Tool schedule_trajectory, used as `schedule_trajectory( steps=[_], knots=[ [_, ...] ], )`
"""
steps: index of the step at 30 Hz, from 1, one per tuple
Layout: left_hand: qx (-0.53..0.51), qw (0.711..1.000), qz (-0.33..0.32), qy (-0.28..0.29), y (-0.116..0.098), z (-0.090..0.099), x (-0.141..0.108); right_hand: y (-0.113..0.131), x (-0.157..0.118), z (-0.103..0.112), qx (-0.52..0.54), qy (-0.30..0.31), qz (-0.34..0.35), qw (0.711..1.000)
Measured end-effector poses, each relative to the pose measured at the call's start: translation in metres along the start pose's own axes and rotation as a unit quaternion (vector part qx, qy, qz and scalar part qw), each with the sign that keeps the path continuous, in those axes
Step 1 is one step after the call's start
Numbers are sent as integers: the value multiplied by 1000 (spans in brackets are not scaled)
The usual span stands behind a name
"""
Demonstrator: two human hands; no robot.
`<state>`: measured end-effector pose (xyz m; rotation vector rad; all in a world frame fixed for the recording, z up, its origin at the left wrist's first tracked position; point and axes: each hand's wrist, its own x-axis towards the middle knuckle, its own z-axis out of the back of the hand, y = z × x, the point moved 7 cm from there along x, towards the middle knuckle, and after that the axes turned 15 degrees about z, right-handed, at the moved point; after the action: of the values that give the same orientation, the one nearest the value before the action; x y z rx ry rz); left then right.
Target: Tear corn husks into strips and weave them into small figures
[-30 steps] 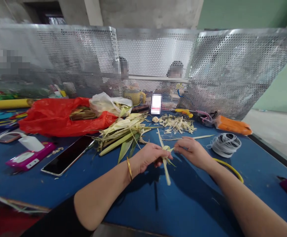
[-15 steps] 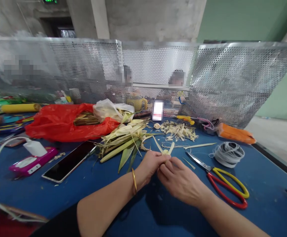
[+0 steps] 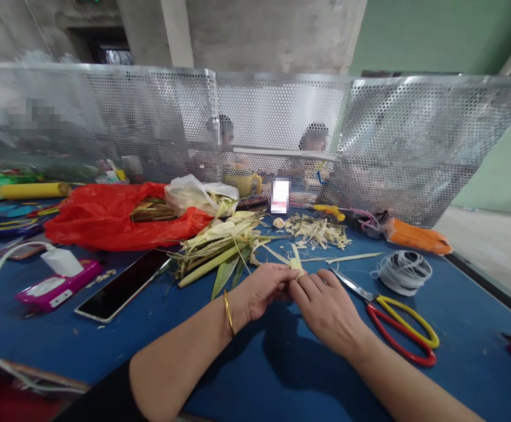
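Pale corn husk strips stick up from between my fingertips, their lower ends hidden by the fingers. My left hand, with a gold bangle at its wrist, pinches them from the left. From the right, my right hand closes on the same strips, its fingers curled and touching the left fingertips. Just beyond the hands lies a pile of dried husks, with some green leaves. Scissors with one red and one yellow handle lie beside my right hand, blades towards it.
Husk scraps lie behind the hands. A roll of clear cord and an orange packet sit at right. At left are a phone, a purple power strip and a red bag. A perforated metal screen stands behind; people sit beyond.
My right hand has turned so its knuckles lie higher, near the strips. The two spread strips now stand differently, one upright and folded. My left hand has shifted slightly left.
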<state>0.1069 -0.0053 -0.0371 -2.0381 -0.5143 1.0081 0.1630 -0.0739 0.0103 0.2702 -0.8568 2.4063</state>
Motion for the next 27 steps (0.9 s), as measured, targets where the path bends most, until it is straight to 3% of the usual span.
schedule_trajectory(
  steps=[7, 11, 13, 15, 18, 21, 27],
  knots=[
    [-13, 998, -8, -54, 1, 7, -1, 22, 1, 12, 59, -38, 142, 987],
    [-32, 997, -15, -71, -1, 8, -3, 21, 0, 19, 89, -69, 154, 982],
    [-37, 996, -31, -74, -5, 11, -4, 8, -2, 21, 107, -93, 99, 985],
    [-37, 996, -41, -72, -8, 12, -4, -17, -8, 20, 103, -109, -24, 988],
    [-28, 997, -31, -64, -10, 11, -4, -47, -21, 7, 114, -67, -178, 975],
    [-19, 997, -16, -71, -9, 11, -5, -53, -24, -11, 194, -6, -200, 960],
    [56, 993, -17, -98, -4, 11, -2, -44, -20, -13, 224, 7, -176, 959]
  ],
)
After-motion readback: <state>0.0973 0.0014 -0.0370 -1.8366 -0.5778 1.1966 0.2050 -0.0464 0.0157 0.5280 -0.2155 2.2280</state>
